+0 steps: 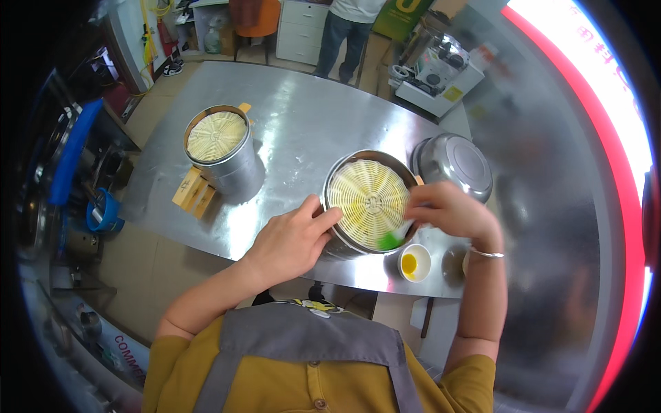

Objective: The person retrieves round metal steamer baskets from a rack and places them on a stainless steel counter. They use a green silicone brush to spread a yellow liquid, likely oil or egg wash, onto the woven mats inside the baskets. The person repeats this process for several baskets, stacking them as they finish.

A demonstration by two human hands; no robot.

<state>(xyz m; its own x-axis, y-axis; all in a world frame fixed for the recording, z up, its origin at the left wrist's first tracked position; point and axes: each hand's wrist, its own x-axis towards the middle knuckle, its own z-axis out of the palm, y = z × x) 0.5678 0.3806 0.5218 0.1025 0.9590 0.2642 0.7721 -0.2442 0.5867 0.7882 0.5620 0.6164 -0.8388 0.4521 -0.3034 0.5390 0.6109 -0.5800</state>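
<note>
A tall metal steamer (341,247) stands before me, with a round woven mat (369,201) inside its top. My left hand (292,240) grips the near left rim, one finger reaching onto the mat. Pinched in my right hand (444,209) is a brush with a green head (391,241), blurred, at the mat's near right edge. Yellow patches mark the weave. Just below the steamer, a small white bowl (425,260) contains yellow liquid (409,264). The brush's handle is mostly hidden by my fingers.
On the steel table (304,113) a second steamer (235,173) with wooden handles (190,191) and a woven mat (217,137) stands left. An upturned metal basin (454,162) sits right. A machine (439,72) and a standing person (343,38) are beyond the far edge.
</note>
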